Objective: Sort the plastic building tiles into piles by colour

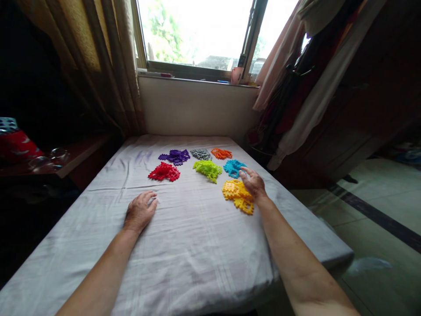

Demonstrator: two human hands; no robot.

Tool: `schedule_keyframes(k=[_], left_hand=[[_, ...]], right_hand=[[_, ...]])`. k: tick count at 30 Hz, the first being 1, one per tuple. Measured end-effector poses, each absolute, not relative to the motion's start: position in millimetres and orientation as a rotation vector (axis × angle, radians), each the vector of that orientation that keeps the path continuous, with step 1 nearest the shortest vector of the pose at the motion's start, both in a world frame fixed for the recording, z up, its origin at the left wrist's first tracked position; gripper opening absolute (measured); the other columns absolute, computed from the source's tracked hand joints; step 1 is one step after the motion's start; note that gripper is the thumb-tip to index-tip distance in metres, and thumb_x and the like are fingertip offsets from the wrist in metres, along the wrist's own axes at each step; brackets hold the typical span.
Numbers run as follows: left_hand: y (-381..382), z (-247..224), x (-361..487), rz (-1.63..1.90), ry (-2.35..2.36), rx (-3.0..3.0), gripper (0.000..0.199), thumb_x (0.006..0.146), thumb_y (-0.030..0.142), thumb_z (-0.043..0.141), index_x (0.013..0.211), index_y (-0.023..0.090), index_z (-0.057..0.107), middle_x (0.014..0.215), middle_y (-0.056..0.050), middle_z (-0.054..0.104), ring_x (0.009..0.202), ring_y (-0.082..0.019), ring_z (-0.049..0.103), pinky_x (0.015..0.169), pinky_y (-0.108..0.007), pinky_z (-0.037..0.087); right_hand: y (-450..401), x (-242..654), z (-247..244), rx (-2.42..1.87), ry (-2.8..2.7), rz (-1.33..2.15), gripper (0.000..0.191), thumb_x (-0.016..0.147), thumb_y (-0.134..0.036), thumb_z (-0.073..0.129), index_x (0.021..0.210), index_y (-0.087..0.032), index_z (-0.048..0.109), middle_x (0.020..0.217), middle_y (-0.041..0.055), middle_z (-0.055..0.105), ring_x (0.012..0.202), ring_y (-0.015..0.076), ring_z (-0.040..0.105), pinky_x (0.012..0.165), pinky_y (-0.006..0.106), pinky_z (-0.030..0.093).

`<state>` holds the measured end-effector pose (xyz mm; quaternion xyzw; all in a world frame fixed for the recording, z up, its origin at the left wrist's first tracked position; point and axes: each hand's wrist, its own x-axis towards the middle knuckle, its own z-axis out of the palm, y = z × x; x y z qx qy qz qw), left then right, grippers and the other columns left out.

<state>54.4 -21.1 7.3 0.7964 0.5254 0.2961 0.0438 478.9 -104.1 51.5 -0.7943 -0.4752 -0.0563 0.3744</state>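
My right hand [252, 181] reaches to the right side of the piles, its fingertips at the edge of the blue interlocking plastic pieces [233, 168]. It also overlaps the far right of the yellow pieces [237, 191]; its fingers are partly spread, and no piece shows in them. On the left, my left hand [141, 210] rests on the bedsheet [184, 245] with fingers loosely stretched and nothing visible in it. Nearest to it is a heap of red pieces [164, 171]. Lime-green pieces [208, 169] lie in the middle, with purple [175, 156], grey [201, 154] and orange [221, 153] heaps behind.
A window [194, 35] with a sill holding a pink cup [236, 75] is beyond the far edge. Curtains [115, 57] hang at the left, clothes [292, 87] at the right. A side table [82, 153] with glassware stands left; tiled floor [371, 188] is at right.
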Motion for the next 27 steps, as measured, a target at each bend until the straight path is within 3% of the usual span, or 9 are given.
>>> schedule_keyframes(k=[6, 13, 17, 23, 27], left_hand=[[-17.8, 12.3, 49.8, 1.044, 1.583, 2.223, 0.030, 0.082, 0.038, 0.049, 0.098, 0.024, 0.070, 0.116, -0.005, 0.071, 0.108, -0.023, 0.065, 0.098, -0.036, 0.051], [-13.5, 11.7, 42.3, 1.227, 1.606, 1.890, 0.033, 0.078, 0.043, 0.052, 0.098, 0.024, 0.070, 0.105, -0.004, 0.075, 0.096, -0.023, 0.070, 0.086, -0.035, 0.056], [-10.8, 7.7, 40.6, 1.262, 1.583, 1.796, 0.040, 0.076, 0.048, 0.051, 0.101, 0.022, 0.069, 0.105, -0.007, 0.075, 0.098, -0.024, 0.070, 0.088, -0.037, 0.055], [-12.9, 7.8, 41.7, 1.256, 1.581, 1.785, 0.042, 0.076, 0.050, 0.051, 0.102, 0.022, 0.069, 0.107, -0.008, 0.074, 0.101, -0.025, 0.069, 0.092, -0.040, 0.054], [-15.6, 10.0, 40.7, 1.258, 1.585, 1.825, 0.039, 0.079, 0.048, 0.051, 0.102, 0.022, 0.068, 0.109, -0.007, 0.074, 0.103, -0.024, 0.068, 0.094, -0.038, 0.053]], right_hand=[[-114.4, 522.6, 32.4, -1.958, -0.648, -0.008, 0.048, 0.090, -0.043, 0.040, 0.105, -0.011, 0.073, 0.102, 0.0160, 0.074, 0.093, 0.0245, 0.066, 0.081, 0.033, 0.049], [-98.5, 496.4, 3.4, -2.052, -0.683, -0.018, 0.041, 0.087, -0.045, 0.044, 0.098, -0.019, 0.074, 0.094, 0.0119, 0.074, 0.088, 0.0240, 0.064, 0.078, 0.032, 0.048], [-75.8, 450.5, -1.1, -1.998, -0.796, 0.032, 0.041, 0.087, -0.042, 0.043, 0.100, -0.018, 0.073, 0.100, 0.0113, 0.073, 0.094, 0.0234, 0.064, 0.085, 0.033, 0.048], [-32.7, 354.7, 10.8, -1.802, -0.822, 0.057, 0.048, 0.090, -0.037, 0.033, 0.109, -0.010, 0.068, 0.114, 0.0181, 0.068, 0.111, 0.0233, 0.061, 0.101, 0.035, 0.043], [-5.4, 305.6, 26.1, -1.649, -1.032, 0.042, 0.046, 0.093, -0.036, 0.032, 0.111, -0.014, 0.068, 0.118, 0.0151, 0.067, 0.114, 0.0209, 0.060, 0.104, 0.034, 0.042]])
